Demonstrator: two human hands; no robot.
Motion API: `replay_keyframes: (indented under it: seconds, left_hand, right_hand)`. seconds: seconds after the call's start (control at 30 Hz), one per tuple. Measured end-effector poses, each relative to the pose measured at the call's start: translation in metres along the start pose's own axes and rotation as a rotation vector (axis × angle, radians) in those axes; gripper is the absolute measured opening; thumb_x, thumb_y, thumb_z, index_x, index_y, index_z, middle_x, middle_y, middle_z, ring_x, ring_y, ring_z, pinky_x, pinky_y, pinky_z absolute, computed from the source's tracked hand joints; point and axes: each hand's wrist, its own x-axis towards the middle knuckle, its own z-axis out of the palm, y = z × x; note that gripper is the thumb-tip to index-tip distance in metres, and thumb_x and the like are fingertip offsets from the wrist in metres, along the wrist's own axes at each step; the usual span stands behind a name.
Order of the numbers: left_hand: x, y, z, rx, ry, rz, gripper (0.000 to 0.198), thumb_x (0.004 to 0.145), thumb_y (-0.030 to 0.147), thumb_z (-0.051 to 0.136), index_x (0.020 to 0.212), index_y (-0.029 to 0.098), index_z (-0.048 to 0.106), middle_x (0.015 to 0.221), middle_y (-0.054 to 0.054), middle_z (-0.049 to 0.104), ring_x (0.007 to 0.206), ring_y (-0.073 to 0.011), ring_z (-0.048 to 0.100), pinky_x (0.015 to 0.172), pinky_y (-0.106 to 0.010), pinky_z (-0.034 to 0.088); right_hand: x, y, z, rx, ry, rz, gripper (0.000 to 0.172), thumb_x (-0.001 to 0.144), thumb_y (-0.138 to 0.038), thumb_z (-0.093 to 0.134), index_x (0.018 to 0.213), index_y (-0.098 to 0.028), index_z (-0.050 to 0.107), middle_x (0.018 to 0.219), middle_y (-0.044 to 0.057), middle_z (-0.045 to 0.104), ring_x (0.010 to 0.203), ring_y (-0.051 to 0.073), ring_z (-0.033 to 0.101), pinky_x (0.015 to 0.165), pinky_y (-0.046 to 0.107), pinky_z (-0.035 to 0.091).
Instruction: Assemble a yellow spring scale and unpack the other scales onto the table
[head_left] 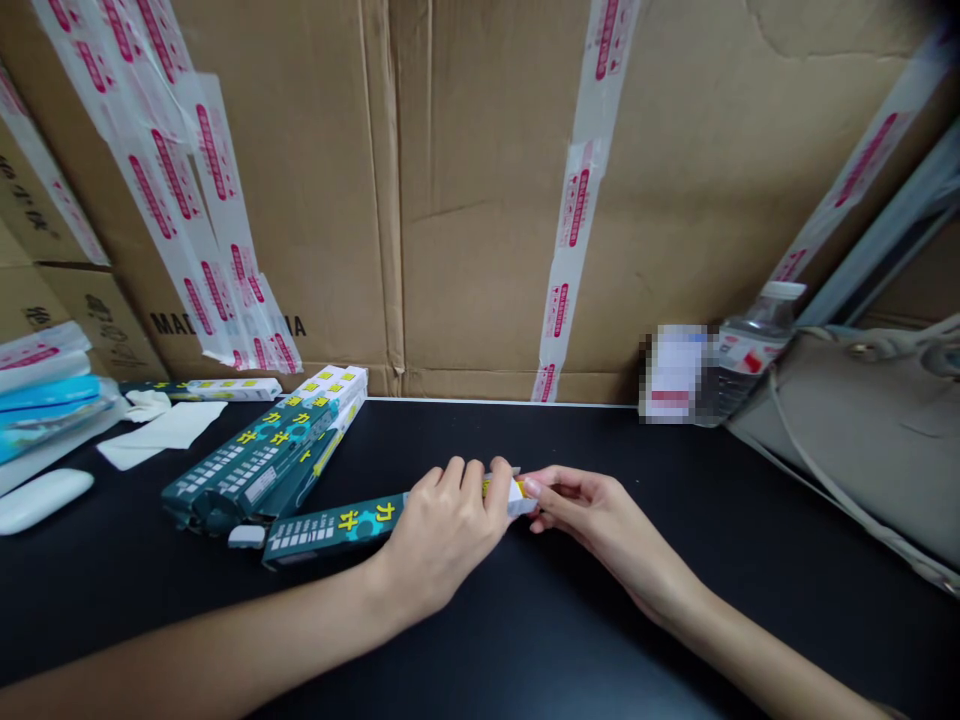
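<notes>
L hand [450,525] is closed over a slim dark green carton [337,532] w/ yellow characters and white print, wrapping the carton's near end, fingers on top and thumb side out of view. The carton lies roughly flat, its long body sticking out at 9 o'clock from the L hand, its far-end corner just beside the stack of cartons. R hand [592,530] comes in at 3 o'clock, thumb and fingertips [531,488] pinching the white-and-yellow end of the carton, which pokes out between the two hands. Hands nearly touch there, both clearly gripping, not open.

Stack of matching green cartons [255,462] sits at 10 o'clock from the hands, on a black tabletop [570,640], w/ a white-and-yellow box [234,389] behind it. Further out at 9–10 o'clock: white paper sheet [169,428], blue-and-white packets [45,412], white oval object [41,500]. At 1–2 o'clock, a plastic water bottle [754,345] stands by a pixelated item [671,372], w/ a beige bag [847,440] at 2–3 o'clock. Cardboard wall [480,200] w/ red-and-white packing tape [577,220] runs along the table's far edge.
</notes>
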Motion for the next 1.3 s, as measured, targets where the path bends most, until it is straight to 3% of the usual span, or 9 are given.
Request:
replay_keyframes:
  seconds: [0.13, 0.3, 0.43, 0.53, 0.6, 0.73, 0.97, 1.07, 1.3]
  left_hand:
    - [0.001, 0.002, 0.002, -0.020, 0.014, 0.000, 0.046, 0.078, 0.040, 0.081, 0.106, 0.009, 0.061, 0.074, -0.002, 0.065, 0.066, -0.0200, 0.064, 0.053, -0.031, 0.047]
    - [0.001, 0.001, 0.004, -0.011, 0.011, -0.005, 0.036, 0.087, 0.032, 0.073, 0.110, 0.007, 0.061, 0.078, -0.004, 0.065, 0.069, -0.0212, 0.064, 0.055, -0.033, 0.046]
    - [0.001, 0.000, 0.003, 0.007, -0.027, -0.009, 0.032, 0.091, 0.020, 0.068, 0.118, 0.006, 0.059, 0.082, -0.004, 0.066, 0.072, -0.0215, 0.063, 0.059, -0.034, 0.046]
    - [0.000, 0.000, 0.001, 0.009, -0.055, -0.003, 0.034, 0.089, 0.015, 0.068, 0.121, 0.006, 0.058, 0.085, -0.005, 0.066, 0.074, -0.0218, 0.063, 0.061, -0.034, 0.046]
    - [0.000, -0.001, 0.001, 0.002, -0.070, 0.003, 0.039, 0.089, 0.015, 0.069, 0.124, 0.006, 0.057, 0.086, -0.005, 0.066, 0.075, -0.0221, 0.063, 0.061, -0.034, 0.046]
    - [0.000, -0.001, 0.002, -0.021, -0.087, 0.001, 0.048, 0.091, 0.024, 0.070, 0.134, 0.012, 0.053, 0.082, -0.002, 0.064, 0.073, -0.0215, 0.063, 0.061, -0.034, 0.047]
    - [0.000, -0.002, 0.002, -0.035, -0.070, -0.011, 0.051, 0.084, 0.025, 0.079, 0.130, 0.019, 0.059, 0.082, -0.002, 0.065, 0.072, -0.0221, 0.064, 0.062, -0.034, 0.048]
    - [0.001, -0.001, 0.002, -0.037, -0.049, -0.010, 0.045, 0.087, 0.027, 0.076, 0.128, 0.020, 0.060, 0.081, -0.001, 0.065, 0.071, -0.0225, 0.064, 0.061, -0.035, 0.048]
    - [0.002, 0.001, 0.004, -0.037, -0.016, -0.022, 0.038, 0.089, 0.029, 0.074, 0.119, 0.008, 0.063, 0.082, -0.005, 0.069, 0.072, -0.0233, 0.066, 0.061, -0.036, 0.049]
  right_hand:
    - [0.000, 0.000, -0.001, -0.073, -0.030, -0.045, 0.040, 0.072, -0.057, 0.081, 0.082, -0.018, 0.082, 0.077, 0.005, 0.073, 0.067, 0.016, 0.061, 0.067, 0.029, 0.053]
    - [-0.003, -0.001, 0.001, -0.191, 0.000, -0.127, 0.045, 0.085, -0.061, 0.067, 0.088, -0.019, 0.082, 0.078, 0.005, 0.071, 0.071, 0.019, 0.061, 0.074, 0.034, 0.052]
    - [-0.004, 0.004, 0.004, -0.254, 0.110, -0.222, 0.038, 0.080, -0.056, 0.074, 0.101, -0.024, 0.077, 0.110, 0.007, 0.069, 0.099, 0.025, 0.062, 0.090, 0.037, 0.050]
    - [-0.002, 0.010, 0.001, -0.301, 0.160, -0.244, 0.059, 0.070, -0.050, 0.085, 0.122, -0.028, 0.066, 0.128, 0.009, 0.062, 0.113, 0.028, 0.058, 0.098, 0.044, 0.048]
    - [0.001, 0.010, -0.003, -0.271, 0.091, -0.218, 0.066, 0.071, -0.048, 0.085, 0.129, -0.028, 0.061, 0.132, 0.009, 0.061, 0.117, 0.028, 0.059, 0.104, 0.047, 0.046]
    - [0.002, 0.005, -0.005, -0.041, -0.132, -0.117, 0.051, 0.079, -0.046, 0.080, 0.122, -0.024, 0.065, 0.119, 0.008, 0.071, 0.114, 0.026, 0.065, 0.105, 0.045, 0.047]
    - [0.001, 0.005, -0.002, 0.012, -0.085, -0.120, 0.045, 0.078, -0.044, 0.081, 0.116, -0.023, 0.070, 0.114, 0.008, 0.074, 0.113, 0.026, 0.067, 0.104, 0.043, 0.049]
    - [0.002, 0.006, -0.004, 0.001, -0.061, -0.134, 0.041, 0.078, -0.044, 0.081, 0.111, -0.021, 0.072, 0.108, 0.008, 0.076, 0.104, 0.025, 0.070, 0.099, 0.042, 0.052]
    - [0.001, 0.007, -0.001, -0.058, 0.026, -0.184, 0.034, 0.081, -0.045, 0.078, 0.104, -0.022, 0.069, 0.101, 0.006, 0.076, 0.095, 0.024, 0.072, 0.090, 0.038, 0.056]
